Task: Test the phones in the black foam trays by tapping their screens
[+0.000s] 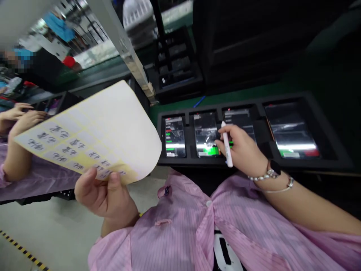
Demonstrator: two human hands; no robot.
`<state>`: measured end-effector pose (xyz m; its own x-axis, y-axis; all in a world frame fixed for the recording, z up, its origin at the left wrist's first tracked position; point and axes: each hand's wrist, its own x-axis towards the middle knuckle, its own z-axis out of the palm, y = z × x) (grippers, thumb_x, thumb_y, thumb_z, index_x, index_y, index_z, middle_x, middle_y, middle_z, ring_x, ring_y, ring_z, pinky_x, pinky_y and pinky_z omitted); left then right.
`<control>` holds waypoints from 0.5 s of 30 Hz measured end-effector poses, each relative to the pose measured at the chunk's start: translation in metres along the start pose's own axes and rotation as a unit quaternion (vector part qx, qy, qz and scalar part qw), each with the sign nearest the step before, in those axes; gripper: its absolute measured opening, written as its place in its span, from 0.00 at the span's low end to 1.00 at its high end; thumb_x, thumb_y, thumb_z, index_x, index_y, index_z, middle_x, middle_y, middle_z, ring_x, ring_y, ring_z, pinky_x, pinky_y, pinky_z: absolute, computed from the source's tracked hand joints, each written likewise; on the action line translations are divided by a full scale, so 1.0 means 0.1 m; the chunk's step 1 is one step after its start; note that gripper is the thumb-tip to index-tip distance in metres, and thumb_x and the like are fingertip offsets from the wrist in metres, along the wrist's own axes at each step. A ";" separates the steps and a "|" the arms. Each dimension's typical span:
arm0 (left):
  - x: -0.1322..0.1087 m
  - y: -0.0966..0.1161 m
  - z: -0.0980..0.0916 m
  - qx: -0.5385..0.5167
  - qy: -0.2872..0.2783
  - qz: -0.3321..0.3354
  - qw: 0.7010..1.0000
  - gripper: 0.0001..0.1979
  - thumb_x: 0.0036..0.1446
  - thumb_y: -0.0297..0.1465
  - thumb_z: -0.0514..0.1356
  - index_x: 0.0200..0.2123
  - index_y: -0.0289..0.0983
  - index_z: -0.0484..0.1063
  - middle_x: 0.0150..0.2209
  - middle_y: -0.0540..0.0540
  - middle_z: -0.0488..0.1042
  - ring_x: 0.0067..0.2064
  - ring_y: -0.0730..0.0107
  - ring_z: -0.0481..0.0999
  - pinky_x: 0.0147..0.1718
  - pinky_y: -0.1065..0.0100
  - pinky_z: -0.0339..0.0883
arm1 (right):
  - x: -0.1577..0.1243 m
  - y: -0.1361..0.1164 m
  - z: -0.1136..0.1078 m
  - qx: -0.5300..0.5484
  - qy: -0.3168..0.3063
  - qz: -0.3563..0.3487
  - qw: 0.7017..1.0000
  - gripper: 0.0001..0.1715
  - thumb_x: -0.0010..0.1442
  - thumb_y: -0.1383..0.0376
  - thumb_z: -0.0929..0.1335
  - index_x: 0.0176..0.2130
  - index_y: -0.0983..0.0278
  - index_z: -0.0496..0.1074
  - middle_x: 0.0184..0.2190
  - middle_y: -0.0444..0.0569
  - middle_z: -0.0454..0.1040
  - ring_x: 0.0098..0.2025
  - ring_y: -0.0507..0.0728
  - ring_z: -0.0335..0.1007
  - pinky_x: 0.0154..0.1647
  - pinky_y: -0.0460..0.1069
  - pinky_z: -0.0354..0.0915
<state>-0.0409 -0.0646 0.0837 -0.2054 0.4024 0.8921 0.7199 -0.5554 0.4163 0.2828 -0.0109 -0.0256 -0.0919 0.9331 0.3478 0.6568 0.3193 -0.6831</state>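
Observation:
My left hand point(108, 194) pinches the lower edge of a sheet of stickers point(113, 120), pale with a yellow border and tilted up. Several of its labels near the bottom and left bear handwriting in dark ink. In my right hand point(244, 145) is a white marker pen point(227, 148), its top end pointing up and away. That hand is above a black foam tray point(188, 161) and partly covers one of the devices in it. A phone-like device point(175, 137) with lit text lies at the left, beside a second device point(205, 131) showing a green patch.
A larger tablet-like device point(293, 130) lies at the tray's right end. Behind the tray are a blue pen point(199, 101), a grey post point(124, 45) and a dark rack point(177, 64). Another person's hands point(25, 116) are at the left; more people are farther back.

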 end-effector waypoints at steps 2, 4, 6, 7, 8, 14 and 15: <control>0.15 0.00 -0.09 -0.008 0.001 0.004 1.000 0.18 0.60 0.30 0.68 0.53 0.49 0.76 0.46 0.52 0.80 0.50 0.63 0.81 0.57 0.54 0.77 | -0.02 -0.03 -0.01 0.003 0.019 -0.035 0.999 0.13 0.66 0.58 0.68 0.48 0.62 0.70 0.40 0.53 0.77 0.41 0.62 0.76 0.43 0.57 0.73; 0.32 -0.05 -0.14 -0.004 -0.024 0.022 0.999 0.11 0.59 0.31 0.70 0.45 0.44 0.79 0.41 0.50 0.81 0.44 0.63 0.83 0.52 0.56 0.79 | -0.04 -0.04 -0.04 0.006 0.038 -0.077 0.996 0.14 0.68 0.57 0.68 0.49 0.62 0.70 0.40 0.52 0.77 0.41 0.60 0.76 0.42 0.55 0.73; 0.61 -0.15 -0.05 -0.015 -0.057 0.066 0.996 0.07 0.59 0.36 0.71 0.37 0.42 0.80 0.38 0.48 0.81 0.42 0.60 0.84 0.49 0.54 0.81 | -0.07 -0.04 -0.07 0.016 0.054 -0.125 0.991 0.13 0.69 0.57 0.69 0.49 0.61 0.70 0.40 0.50 0.77 0.40 0.58 0.77 0.41 0.53 0.74; 0.83 -0.21 0.06 -0.027 -0.066 0.083 0.994 0.08 0.59 0.39 0.72 0.35 0.42 0.80 0.38 0.47 0.82 0.42 0.59 0.84 0.49 0.54 0.81 | -0.09 -0.03 -0.09 0.014 0.059 -0.134 0.989 0.11 0.70 0.57 0.68 0.48 0.60 0.70 0.38 0.49 0.77 0.39 0.58 0.77 0.40 0.53 0.74; 1.08 -0.27 0.21 -0.038 -0.065 0.085 0.994 0.09 0.59 0.41 0.71 0.36 0.42 0.81 0.39 0.47 0.82 0.44 0.58 0.84 0.51 0.54 0.81 | -0.11 -0.03 -0.11 0.013 0.068 -0.144 0.987 0.11 0.70 0.57 0.68 0.47 0.60 0.70 0.38 0.49 0.77 0.38 0.57 0.77 0.39 0.52 0.74; 2.71 -0.37 1.61 -0.096 -0.114 -0.003 0.989 0.15 0.74 0.30 0.54 0.57 0.30 0.73 0.51 0.41 0.81 0.47 0.66 0.83 0.51 0.58 0.81 | -0.16 -0.02 -0.14 0.041 0.089 -0.157 0.983 0.08 0.71 0.60 0.67 0.48 0.59 0.70 0.39 0.48 0.77 0.39 0.55 0.78 0.38 0.49 0.76; 2.83 -0.29 1.82 -0.099 -0.130 0.014 0.986 0.16 0.74 0.30 0.53 0.58 0.26 0.71 0.51 0.38 0.80 0.46 0.66 0.83 0.49 0.56 0.81 | -0.15 -0.02 -0.15 0.049 0.093 -0.154 0.982 0.08 0.71 0.61 0.67 0.49 0.59 0.70 0.39 0.48 0.77 0.39 0.55 0.78 0.39 0.48 0.76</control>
<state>0.0010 0.1973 0.2922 0.0079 0.5443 0.8389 0.5731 -0.6899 0.4422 0.2941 -0.0278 -0.0203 -0.1319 0.7461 0.6526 0.5438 0.6049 -0.5817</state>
